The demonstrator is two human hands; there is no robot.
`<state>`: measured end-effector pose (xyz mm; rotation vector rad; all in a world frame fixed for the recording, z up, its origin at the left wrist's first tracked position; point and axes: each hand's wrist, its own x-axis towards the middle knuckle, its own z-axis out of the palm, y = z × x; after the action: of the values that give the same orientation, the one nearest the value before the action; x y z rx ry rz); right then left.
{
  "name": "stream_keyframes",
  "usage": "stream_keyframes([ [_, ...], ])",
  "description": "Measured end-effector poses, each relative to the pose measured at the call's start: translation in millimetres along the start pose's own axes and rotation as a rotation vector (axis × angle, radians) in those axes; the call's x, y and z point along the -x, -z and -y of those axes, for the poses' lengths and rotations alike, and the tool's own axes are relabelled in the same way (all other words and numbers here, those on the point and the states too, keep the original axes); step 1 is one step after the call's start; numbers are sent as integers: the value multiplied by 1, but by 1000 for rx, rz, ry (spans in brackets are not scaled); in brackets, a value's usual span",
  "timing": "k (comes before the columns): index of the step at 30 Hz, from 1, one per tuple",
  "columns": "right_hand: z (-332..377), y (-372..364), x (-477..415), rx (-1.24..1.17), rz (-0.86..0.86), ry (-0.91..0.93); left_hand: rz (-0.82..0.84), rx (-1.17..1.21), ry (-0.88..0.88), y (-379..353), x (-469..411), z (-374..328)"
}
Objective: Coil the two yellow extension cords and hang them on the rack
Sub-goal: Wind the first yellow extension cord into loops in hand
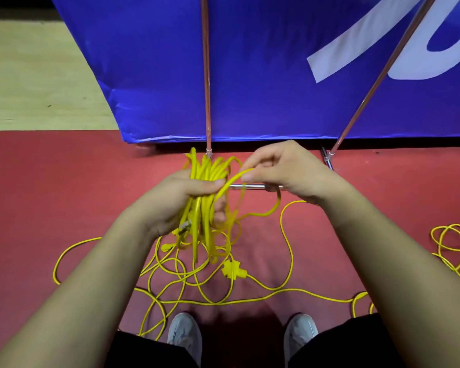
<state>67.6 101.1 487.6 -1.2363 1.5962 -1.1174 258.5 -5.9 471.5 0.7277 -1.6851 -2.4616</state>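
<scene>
My left hand (181, 197) grips a bundle of yellow cord loops (205, 208) held upright above the floor. My right hand (284, 168) pinches a strand of the same yellow cord (237, 177) just right of the bundle. The rest of that cord lies in loose tangles on the red floor (202, 282), with a yellow plug connector (233, 270) among them. A second yellow cord (454, 248) lies in loops at the right edge. The metal rack's poles (207, 88) rise in front of me, and its base bar (252, 186) shows between my hands.
A large blue banner (250, 62) hangs behind the rack poles. A slanted metal pole (377, 75) runs up to the right. My grey shoes (186, 335) stand on the red floor amid the cord. Pale wooden flooring (32, 75) lies at the far left.
</scene>
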Motion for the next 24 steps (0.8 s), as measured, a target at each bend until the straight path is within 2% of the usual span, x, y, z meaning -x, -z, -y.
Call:
stream_keyframes([
  [2,-20,7,-4,-119,-49,-46,20,195,-10,-3,2,-5],
  [5,-52,18,-2,-2,-17,-157,-22,365,-28,-6,3,-12],
  [8,-70,24,1,-39,-86,-236,-48,272,-49,0,2,-14],
  [12,-59,31,-3,-139,-202,-174,-128,69,-8,0,1,-10],
  [20,-5,4,-4,211,-107,-45,-84,156,16,-3,0,-7],
  [24,7,-13,-1,241,-30,27,-12,91,37,-1,-1,-2],
])
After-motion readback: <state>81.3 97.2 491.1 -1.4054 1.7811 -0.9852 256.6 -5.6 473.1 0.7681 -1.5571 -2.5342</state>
